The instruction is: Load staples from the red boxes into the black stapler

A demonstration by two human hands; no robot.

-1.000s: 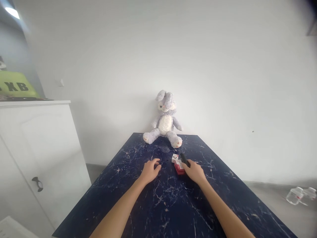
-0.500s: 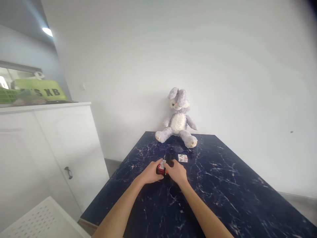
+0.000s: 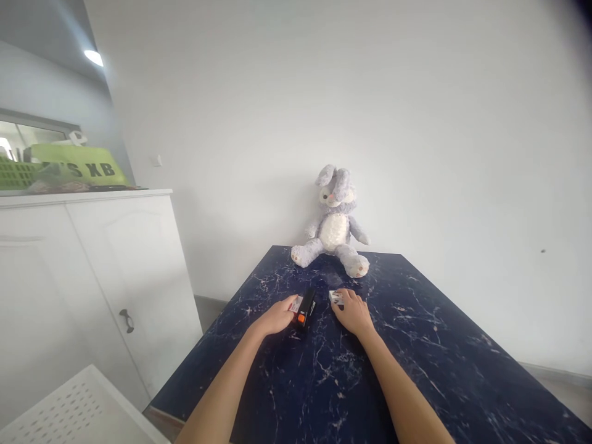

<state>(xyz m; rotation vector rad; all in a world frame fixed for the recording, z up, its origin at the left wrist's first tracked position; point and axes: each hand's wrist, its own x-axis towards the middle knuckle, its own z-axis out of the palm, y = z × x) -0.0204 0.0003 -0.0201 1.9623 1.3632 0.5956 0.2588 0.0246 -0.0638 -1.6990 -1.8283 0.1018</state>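
On the dark blue marbled table (image 3: 416, 357) my left hand (image 3: 276, 317) rests with fingers curled around a small black object with an orange spot (image 3: 304, 306) and a red-and-white box under it. My right hand (image 3: 353, 311) lies a little to the right, its fingers over a small white box (image 3: 335, 297). A grey-and-white plush rabbit (image 3: 333, 223) sits at the table's far edge against the wall.
A white cabinet (image 3: 92, 271) with a door handle stands to the left, with a green crate (image 3: 69, 166) on top. A white perforated surface (image 3: 78, 407) shows at the lower left. A plain white wall is behind the table.
My right hand let go of the black object and moved right onto the white box. My left hand now keeps the black object and red box.
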